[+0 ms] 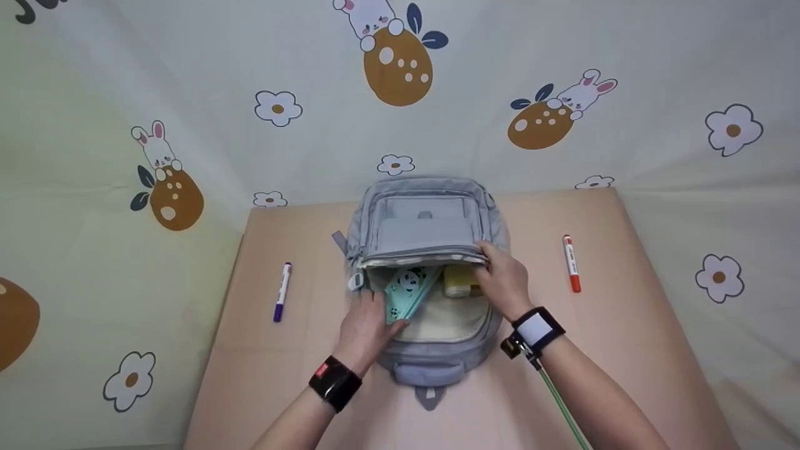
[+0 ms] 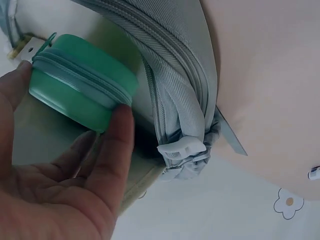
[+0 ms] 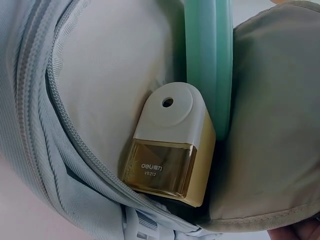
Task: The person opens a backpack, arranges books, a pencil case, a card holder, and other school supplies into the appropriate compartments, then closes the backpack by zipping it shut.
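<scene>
A grey-blue backpack (image 1: 425, 231) lies on its back with its front compartment unzipped. My left hand (image 1: 364, 328) pinches the near end of a mint-green zippered pencil case (image 1: 409, 289) with panda prints, partly inside the opening. In the left wrist view, thumb and fingers of the left hand (image 2: 70, 175) hold the pencil case (image 2: 85, 82) at its zipper end. My right hand (image 1: 505, 278) grips the edge of the raised flap on the right side. Inside, a yellow and white pencil sharpener (image 3: 172, 120) with a clear brown drawer sits against the pencil case (image 3: 209, 60).
A purple-capped marker (image 1: 282, 292) lies left of the backpack, a red-capped marker (image 1: 571, 264) right of it. The table (image 1: 275, 381) has a pale peach cover. A printed cloth (image 1: 462, 125) hangs behind. A green cable (image 1: 559, 400) trails from the right wrist.
</scene>
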Motion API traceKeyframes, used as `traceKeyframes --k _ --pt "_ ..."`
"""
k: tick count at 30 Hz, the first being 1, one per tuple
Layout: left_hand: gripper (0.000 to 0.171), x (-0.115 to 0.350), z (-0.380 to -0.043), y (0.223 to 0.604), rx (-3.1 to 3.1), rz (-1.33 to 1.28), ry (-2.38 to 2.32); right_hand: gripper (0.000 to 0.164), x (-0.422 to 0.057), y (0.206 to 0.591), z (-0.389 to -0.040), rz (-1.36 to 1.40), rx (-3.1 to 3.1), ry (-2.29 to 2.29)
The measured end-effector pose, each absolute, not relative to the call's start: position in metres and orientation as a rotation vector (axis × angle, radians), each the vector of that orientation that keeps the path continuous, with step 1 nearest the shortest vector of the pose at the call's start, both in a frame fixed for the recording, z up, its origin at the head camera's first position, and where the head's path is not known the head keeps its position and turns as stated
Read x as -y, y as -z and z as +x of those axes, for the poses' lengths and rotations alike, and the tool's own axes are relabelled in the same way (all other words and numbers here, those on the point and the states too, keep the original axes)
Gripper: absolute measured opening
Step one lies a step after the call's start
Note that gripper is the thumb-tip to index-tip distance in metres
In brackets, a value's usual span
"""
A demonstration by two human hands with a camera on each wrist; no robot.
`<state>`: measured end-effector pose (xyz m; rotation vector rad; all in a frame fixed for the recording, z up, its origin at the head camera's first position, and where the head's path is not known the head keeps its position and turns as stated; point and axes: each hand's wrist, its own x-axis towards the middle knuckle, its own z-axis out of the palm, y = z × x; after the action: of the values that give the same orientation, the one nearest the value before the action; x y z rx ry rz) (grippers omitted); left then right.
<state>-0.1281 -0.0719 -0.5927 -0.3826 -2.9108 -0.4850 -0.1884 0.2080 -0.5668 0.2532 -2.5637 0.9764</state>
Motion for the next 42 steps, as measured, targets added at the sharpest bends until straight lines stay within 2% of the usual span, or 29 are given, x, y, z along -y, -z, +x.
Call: traceKeyframes --k 11,14,19,22,31,42 --pt "0.065 0.064 -0.133 0.609 2.895 -0.545 0.218 0.035 -0.208 0.567 -0.188 0.252 2.579 -0.986" --pt "0.064 0.069 -0.134 0.61 2.83 -0.686 0.171 0.034 -0.208 0.567 -0.187 0.253 2.577 -0.991" --pt "0.052 0.08 -0.136 0.608 2.732 -1.038 0.163 0.033 -0.209 0.566 -0.186 0.252 2.585 -0.986" --pt "0.049 0.082 -0.136 0.607 2.683 -1.145 0.128 0.033 -0.208 0.564 -0.185 0.255 2.592 -0.975" --pt "0.053 0.067 -0.139 0.61 2.715 -1.053 0.061 0.031 -0.208 0.565 -0.182 0.326 2.526 -0.929" --pt "0.041 0.043 -0.156 0.629 2.547 -0.861 0.104 0.039 -0.208 0.573 -0.178 0.387 2.473 -0.903"
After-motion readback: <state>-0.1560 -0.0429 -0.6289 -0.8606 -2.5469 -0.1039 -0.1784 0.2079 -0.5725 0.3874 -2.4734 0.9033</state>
